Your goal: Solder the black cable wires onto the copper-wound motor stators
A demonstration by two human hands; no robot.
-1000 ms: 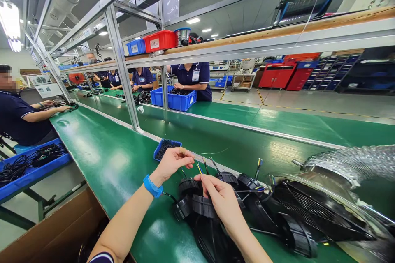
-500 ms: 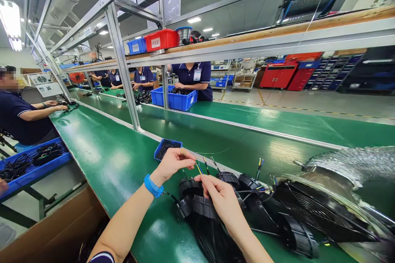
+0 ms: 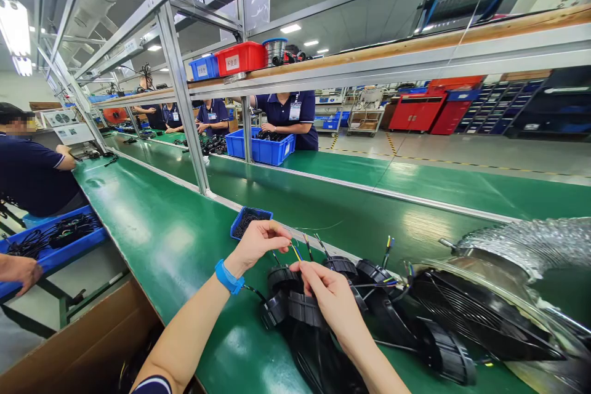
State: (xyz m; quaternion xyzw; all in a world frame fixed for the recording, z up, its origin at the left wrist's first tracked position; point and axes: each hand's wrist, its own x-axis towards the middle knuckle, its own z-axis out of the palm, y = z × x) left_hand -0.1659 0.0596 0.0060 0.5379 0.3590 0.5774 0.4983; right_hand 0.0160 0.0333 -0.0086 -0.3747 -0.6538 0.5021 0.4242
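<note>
My right hand (image 3: 325, 289) pinches a cable with thin yellow and blue wires (image 3: 296, 252) standing up from its fingertips. Thumb and index finger of my left hand (image 3: 261, 246), which has a blue wristband, close together at the upper tips of these wires. What exactly lies between the left fingertips is too small to see clearly. Under and beside my hands lie several round black plastic housings (image 3: 307, 309), with black cables running from them. Bare coloured wire ends (image 3: 388, 243) poke up behind them.
A small blue bin (image 3: 236, 226) of dark small parts sits just beyond my left hand. To the right are a black-grilled hood (image 3: 484, 314) and a silver foil duct (image 3: 530, 243). A metal post (image 3: 184, 98) rises from the green bench (image 3: 180, 228). Co-workers sit or stand around.
My hands keep nearly the same pose, the left fingertips shifting very slightly left. At far left, a co-worker's arms have drawn back, and another person's hand has come further into view over the blue crate.
</note>
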